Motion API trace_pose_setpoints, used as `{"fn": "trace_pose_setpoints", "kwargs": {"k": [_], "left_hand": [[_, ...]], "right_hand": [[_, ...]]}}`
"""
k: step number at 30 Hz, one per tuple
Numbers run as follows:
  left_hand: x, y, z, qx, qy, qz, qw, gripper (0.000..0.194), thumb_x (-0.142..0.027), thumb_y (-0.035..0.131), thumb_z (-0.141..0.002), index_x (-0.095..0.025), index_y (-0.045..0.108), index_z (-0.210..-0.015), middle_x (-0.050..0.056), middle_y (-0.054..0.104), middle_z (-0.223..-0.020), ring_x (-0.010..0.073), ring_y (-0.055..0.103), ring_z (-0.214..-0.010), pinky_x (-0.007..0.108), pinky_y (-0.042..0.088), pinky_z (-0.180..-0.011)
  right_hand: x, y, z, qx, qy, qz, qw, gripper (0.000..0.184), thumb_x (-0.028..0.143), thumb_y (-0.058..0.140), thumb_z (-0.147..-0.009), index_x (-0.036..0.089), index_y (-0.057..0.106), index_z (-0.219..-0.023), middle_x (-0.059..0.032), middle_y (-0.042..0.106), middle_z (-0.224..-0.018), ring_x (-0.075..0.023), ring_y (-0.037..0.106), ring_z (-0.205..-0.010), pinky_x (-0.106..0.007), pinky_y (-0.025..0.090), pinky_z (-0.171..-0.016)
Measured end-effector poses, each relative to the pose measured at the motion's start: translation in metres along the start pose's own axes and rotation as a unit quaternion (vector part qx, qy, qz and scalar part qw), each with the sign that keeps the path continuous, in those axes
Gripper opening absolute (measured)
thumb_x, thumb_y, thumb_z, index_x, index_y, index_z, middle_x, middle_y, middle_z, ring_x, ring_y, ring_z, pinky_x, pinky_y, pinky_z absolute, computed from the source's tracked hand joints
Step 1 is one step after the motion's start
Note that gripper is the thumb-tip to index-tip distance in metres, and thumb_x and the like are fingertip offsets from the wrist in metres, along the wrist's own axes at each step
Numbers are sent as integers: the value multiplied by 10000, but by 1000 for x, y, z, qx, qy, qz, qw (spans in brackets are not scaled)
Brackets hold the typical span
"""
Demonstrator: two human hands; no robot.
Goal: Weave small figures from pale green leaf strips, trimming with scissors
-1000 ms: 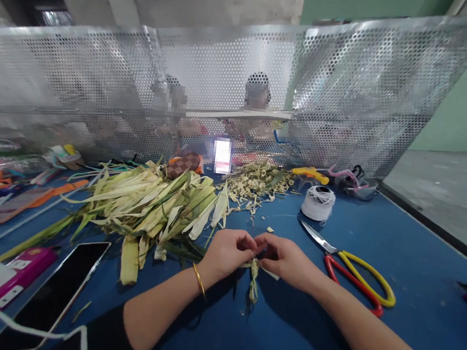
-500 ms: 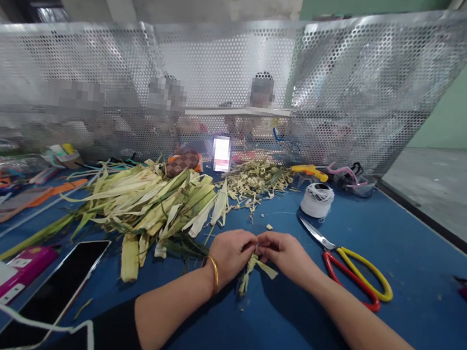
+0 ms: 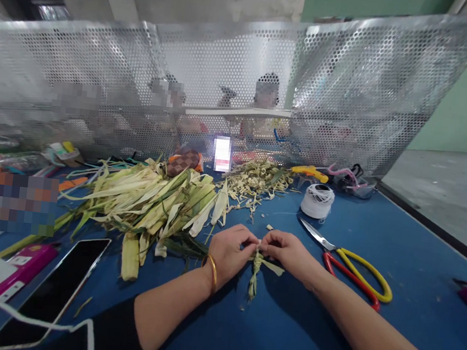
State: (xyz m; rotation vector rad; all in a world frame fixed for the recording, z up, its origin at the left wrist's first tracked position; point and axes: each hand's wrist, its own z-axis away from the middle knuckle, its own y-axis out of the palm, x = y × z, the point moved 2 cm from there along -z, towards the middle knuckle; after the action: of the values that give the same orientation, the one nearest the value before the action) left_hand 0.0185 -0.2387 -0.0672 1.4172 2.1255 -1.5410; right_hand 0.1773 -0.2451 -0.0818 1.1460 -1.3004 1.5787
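A small braided piece of pale green husk [image 3: 256,270] hangs below my fingertips, its frayed end pointing down toward the table. My left hand [image 3: 230,253], with a gold bangle at the wrist, pinches the top of this braid. From the other side my right hand [image 3: 286,252] pinches the same spot, the fingertips of both hands almost meeting. A flat loose strip sticks out to the right under my right hand. Just what each fingertip grips is too small to see. Right of my right hand lie scissors [image 3: 334,251] with one red and one yellow handle.
A heap of husk leaves [image 3: 158,200] lies left of centre, curled scraps [image 3: 258,180] behind. White string spool [image 3: 317,201], yellow glue gun [image 3: 310,172], black-screened phone [image 3: 55,289] and purple power strip [image 3: 15,276] surround the blue table [image 3: 303,340]. People sit behind the perforated metal screen [image 3: 230,56].
My left hand has shifted slightly right. The braid swung left, then back to hanging nearly straight, and its loose strip now shows further out to the right.
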Motion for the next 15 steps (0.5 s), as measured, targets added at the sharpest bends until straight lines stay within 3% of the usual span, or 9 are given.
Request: {"fn": "trace_pose_setpoints", "kwargs": {"k": [7, 15], "left_hand": [[3, -1, -2, 7, -17, 12, 1000, 105, -163, 632, -763, -209, 708, -707, -11, 668, -752, 108, 596, -707, 206, 415, -659], [12, -7, -10, 29, -98, 23, 995, 100, -212, 623, -757, -195, 706, -703, -7, 649, -720, 118, 562, -674, 229, 396, -643]], "right_hand": [[0, -8, 0, 40, 16, 4, 999, 136, 314, 590, -646, 181, 572, -674, 7, 597, -597, -123, 530, -566, -250, 423, -575], [4, -25, 3, 83, 38, 45, 995, 77, 248, 594, -626, 181, 557, -612, 23, 569, -539, -117, 522, -537, -241, 395, -537]]}}
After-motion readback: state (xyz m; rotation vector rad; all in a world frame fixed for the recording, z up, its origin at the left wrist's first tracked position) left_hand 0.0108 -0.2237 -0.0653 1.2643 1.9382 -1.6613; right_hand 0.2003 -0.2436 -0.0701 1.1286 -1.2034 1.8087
